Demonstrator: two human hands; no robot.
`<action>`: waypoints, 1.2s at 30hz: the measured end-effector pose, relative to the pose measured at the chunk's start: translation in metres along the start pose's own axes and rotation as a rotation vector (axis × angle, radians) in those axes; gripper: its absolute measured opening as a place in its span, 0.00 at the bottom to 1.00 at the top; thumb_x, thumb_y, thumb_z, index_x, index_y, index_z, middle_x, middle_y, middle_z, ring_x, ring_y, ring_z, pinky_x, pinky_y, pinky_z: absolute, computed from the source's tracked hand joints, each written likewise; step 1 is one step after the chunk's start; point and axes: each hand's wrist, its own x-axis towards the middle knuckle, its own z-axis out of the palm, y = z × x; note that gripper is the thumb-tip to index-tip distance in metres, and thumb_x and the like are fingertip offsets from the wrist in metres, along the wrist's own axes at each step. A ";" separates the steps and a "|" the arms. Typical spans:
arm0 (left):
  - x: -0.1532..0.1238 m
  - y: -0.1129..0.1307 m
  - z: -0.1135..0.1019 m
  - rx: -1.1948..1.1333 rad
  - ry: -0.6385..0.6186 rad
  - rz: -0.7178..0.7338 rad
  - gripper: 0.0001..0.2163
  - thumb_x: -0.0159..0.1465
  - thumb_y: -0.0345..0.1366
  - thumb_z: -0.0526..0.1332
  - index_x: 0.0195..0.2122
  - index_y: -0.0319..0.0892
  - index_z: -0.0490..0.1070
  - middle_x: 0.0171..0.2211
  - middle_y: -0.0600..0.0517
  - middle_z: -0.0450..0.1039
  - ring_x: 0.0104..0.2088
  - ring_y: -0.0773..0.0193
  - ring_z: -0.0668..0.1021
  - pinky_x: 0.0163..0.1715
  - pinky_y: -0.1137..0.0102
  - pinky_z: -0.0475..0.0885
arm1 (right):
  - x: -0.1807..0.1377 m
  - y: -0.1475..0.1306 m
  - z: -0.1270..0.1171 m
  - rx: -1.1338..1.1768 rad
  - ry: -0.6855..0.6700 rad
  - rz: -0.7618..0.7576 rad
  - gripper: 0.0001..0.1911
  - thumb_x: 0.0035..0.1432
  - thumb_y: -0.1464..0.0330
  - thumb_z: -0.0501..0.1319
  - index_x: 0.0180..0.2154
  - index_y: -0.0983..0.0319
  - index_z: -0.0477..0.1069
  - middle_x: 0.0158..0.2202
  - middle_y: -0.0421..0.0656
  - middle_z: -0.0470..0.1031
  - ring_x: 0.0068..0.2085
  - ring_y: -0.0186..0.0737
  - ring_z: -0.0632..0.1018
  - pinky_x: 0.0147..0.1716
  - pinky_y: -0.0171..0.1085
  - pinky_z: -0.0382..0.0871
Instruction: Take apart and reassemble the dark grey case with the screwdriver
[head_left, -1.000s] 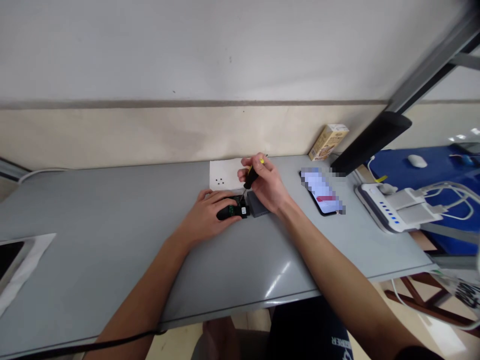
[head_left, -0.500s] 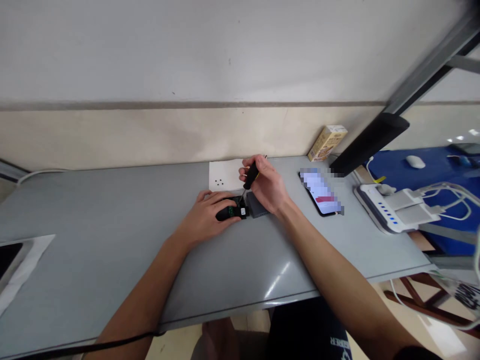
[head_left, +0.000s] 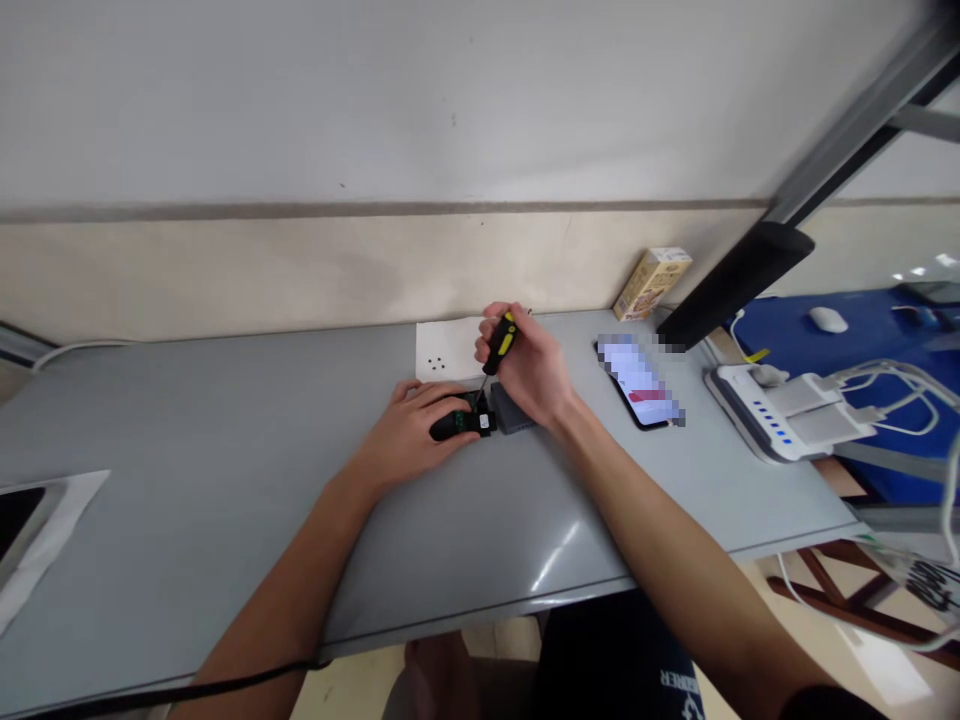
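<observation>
A black device with a green circuit board (head_left: 457,424) lies on the grey table, with a small white label near its right end. My left hand (head_left: 420,428) grips it from the left, thumb along the near side and fingers over the far side. In my right hand (head_left: 534,365) is a black and yellow screwdriver (head_left: 501,345), tilted, its shaft reaching down to the device beside my left fingertips. The exact spot where the tip touches is too small to tell. Right of the device sits a dark grey box (head_left: 511,410), partly covered by my right hand.
Behind my hands, several small dark screws (head_left: 436,364) rest on a white sheet (head_left: 454,340). To the right are a phone (head_left: 639,382), a yellow carton (head_left: 651,284), a black post (head_left: 739,285) and a white power strip (head_left: 757,420) with cables. The table's front edge (head_left: 480,622) runs close to me.
The screwdriver handle has turned in my right hand, so its yellow part now faces me. My left hand stays on the device. The whole view has shifted slightly.
</observation>
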 end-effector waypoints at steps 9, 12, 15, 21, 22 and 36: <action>0.002 -0.004 0.000 0.005 -0.002 0.019 0.11 0.68 0.47 0.65 0.47 0.51 0.79 0.57 0.50 0.78 0.54 0.53 0.80 0.61 0.53 0.62 | 0.002 0.012 -0.003 -0.117 0.050 -0.073 0.26 0.56 0.44 0.67 0.32 0.56 0.60 0.23 0.31 0.56 0.21 0.28 0.58 0.21 0.33 0.55; 0.002 -0.004 0.000 0.008 0.000 0.018 0.11 0.67 0.48 0.66 0.47 0.51 0.79 0.56 0.50 0.78 0.55 0.52 0.79 0.61 0.53 0.61 | 0.003 0.009 -0.001 -0.009 -0.001 -0.026 0.26 0.60 0.41 0.59 0.38 0.57 0.69 0.26 0.34 0.60 0.24 0.30 0.62 0.25 0.34 0.61; 0.002 -0.004 0.000 0.007 0.001 0.017 0.11 0.67 0.47 0.66 0.47 0.51 0.79 0.56 0.50 0.78 0.55 0.52 0.79 0.61 0.53 0.62 | 0.002 0.005 -0.003 0.024 -0.006 -0.005 0.23 0.56 0.45 0.66 0.39 0.57 0.71 0.33 0.38 0.68 0.32 0.32 0.72 0.33 0.35 0.69; 0.002 -0.004 0.001 0.008 0.015 0.015 0.10 0.67 0.47 0.66 0.46 0.51 0.79 0.55 0.50 0.79 0.54 0.53 0.80 0.62 0.52 0.62 | 0.003 0.011 -0.008 -0.115 0.045 -0.076 0.27 0.53 0.49 0.72 0.32 0.56 0.58 0.26 0.32 0.63 0.24 0.29 0.67 0.25 0.33 0.61; 0.002 -0.005 0.001 0.010 0.018 0.016 0.11 0.67 0.47 0.66 0.46 0.51 0.79 0.55 0.50 0.79 0.53 0.53 0.80 0.62 0.53 0.62 | 0.004 0.012 -0.008 -0.130 0.056 -0.096 0.27 0.54 0.47 0.70 0.32 0.56 0.58 0.24 0.31 0.59 0.22 0.29 0.63 0.24 0.33 0.59; 0.002 -0.001 -0.001 0.032 -0.002 0.031 0.10 0.68 0.46 0.65 0.47 0.50 0.77 0.57 0.50 0.78 0.54 0.54 0.80 0.61 0.54 0.61 | 0.002 0.012 -0.007 -0.118 0.033 -0.102 0.28 0.54 0.49 0.71 0.30 0.56 0.55 0.23 0.31 0.61 0.22 0.29 0.65 0.24 0.33 0.60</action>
